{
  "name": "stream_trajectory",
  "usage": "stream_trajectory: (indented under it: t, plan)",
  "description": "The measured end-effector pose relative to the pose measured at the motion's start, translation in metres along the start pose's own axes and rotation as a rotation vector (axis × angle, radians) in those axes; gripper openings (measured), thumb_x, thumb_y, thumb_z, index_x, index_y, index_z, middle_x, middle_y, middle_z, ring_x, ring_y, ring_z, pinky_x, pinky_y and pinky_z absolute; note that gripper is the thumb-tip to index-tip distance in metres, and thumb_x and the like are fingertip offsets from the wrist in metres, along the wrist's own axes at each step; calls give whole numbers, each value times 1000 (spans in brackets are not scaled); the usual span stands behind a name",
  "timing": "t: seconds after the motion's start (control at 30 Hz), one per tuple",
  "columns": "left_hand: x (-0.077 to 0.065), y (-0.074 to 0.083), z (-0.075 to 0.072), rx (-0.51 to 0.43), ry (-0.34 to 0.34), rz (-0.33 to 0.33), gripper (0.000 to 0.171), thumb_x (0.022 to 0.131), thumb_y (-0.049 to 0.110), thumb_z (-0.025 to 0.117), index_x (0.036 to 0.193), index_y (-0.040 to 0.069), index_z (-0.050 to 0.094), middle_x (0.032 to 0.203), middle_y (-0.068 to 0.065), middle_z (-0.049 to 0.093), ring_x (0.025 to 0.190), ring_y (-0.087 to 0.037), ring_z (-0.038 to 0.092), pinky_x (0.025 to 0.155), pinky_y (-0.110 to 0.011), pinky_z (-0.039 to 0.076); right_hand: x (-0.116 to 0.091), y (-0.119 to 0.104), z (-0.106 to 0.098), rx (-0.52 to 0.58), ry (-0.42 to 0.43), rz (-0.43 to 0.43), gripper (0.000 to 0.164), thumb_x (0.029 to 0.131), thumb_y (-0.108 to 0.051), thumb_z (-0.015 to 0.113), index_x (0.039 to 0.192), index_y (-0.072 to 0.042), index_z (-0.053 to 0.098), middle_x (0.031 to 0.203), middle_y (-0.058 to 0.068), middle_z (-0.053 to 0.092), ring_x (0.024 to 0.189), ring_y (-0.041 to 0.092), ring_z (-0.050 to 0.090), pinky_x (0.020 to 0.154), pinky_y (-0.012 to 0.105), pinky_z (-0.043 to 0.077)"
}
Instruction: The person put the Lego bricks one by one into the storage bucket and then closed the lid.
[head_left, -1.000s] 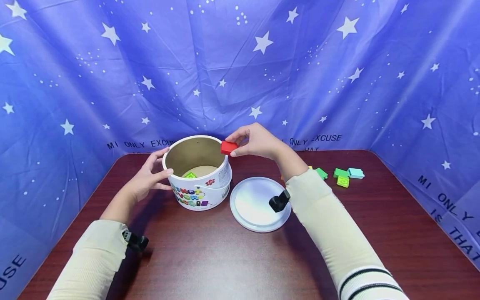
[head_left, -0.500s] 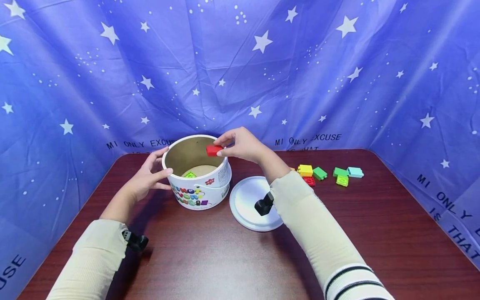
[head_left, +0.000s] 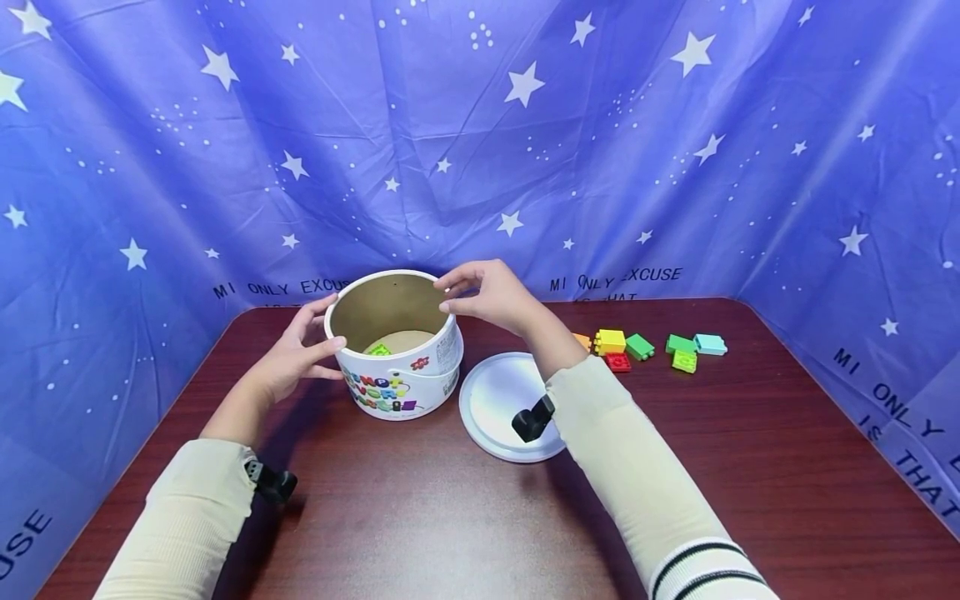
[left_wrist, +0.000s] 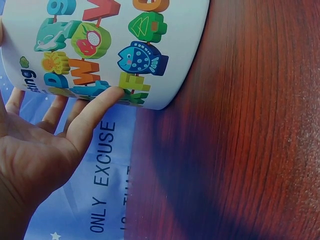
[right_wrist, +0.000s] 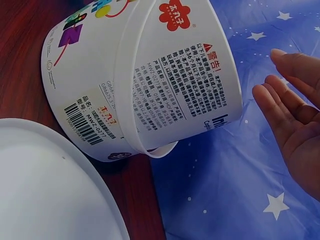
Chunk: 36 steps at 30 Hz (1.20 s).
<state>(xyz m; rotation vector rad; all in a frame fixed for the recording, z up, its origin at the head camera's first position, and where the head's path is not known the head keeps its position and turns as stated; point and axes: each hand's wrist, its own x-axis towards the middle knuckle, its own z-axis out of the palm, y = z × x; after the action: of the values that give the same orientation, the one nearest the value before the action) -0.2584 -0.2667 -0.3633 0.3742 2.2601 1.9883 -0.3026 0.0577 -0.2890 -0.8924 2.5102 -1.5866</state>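
White bucket [head_left: 408, 390] standing upright on the dark red-brown table [head_left: 420, 517], left of centre, its mouth uncovered, colourful letter-and-animal print round the wall. Left hand [head_left: 292, 354] at its left side: fingers spread and mostly straight, laid against the wall, thumb at the near-left rim — steadying contact rather than a wrapped fist. Right hand [head_left: 495, 296] by the far-right rim, thumb and fingers parted, loosely bent, nothing between them; seen from its own wrist, a gap shows between fingertips and bucket. Inside, on the pale floor of the bucket, a lime-green block [head_left: 381, 350] shows near the near-left wall; part of the floor is hidden by the near wall. White handle [right_wrist: 131, 75] hangs down against the right side, close to the printed warning text. Round white lid [head_left: 483, 412] lies flat just right of the bucket, its right part under the right forearm. Far right, loose on the table: orange block [head_left: 582, 341] partly behind the arm, yellow block [head_left: 611, 341], red block [head_left: 618, 362] nearer, green block [head_left: 640, 347] — then another little cluster of green, lime and light-blue pieces [head_left: 711, 344]. Blue starred curtain [head_left: 450, 125] behind.
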Motion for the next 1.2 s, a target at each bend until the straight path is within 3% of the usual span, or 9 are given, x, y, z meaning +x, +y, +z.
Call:
stream_trajectory:
  t: [0.23, 0.5, 0.73, 1.2]
  plan:
    - [-1, -1, -1, 13, 3, 0, 74, 95, 11, 59, 155, 24, 17, 150, -24, 22, 117, -33, 47, 74, -61, 55, -15, 5, -2, 50, 52, -42, 31, 80, -7, 79, 109, 0, 71, 96, 11, 71, 92, 19, 65, 79, 31, 54]
    - [-1, -2, -1, 11, 4, 2, 74, 95, 12, 59, 155, 24, 18, 150, -24, 21, 119, -38, 44, 74, -61, 55, -32, 10, -7, 25, 89, -73, 28, 81, -7, 79, 107, -2, 72, 98, 9, 71, 93, 20, 65, 84, 34, 55]
    - [0, -1, 0, 7, 1, 5, 73, 95, 12, 59, 155, 23, 18, 149, -24, 22, 118, -35, 46, 74, -62, 55, -49, 14, -13, 14, 105, -120, 28, 81, -7, 79, 106, 0, 72, 103, 10, 69, 93, 23, 66, 86, 38, 56]
    - [0, -1, 0, 7, 2, 9, 73, 95, 11, 59, 155, 23, 18, 148, -25, 23, 116, -33, 48, 74, -61, 55, -80, 28, -29, 23, 159, -70, 26, 79, -7, 81, 104, -3, 72, 105, 9, 67, 91, 26, 65, 85, 34, 57]
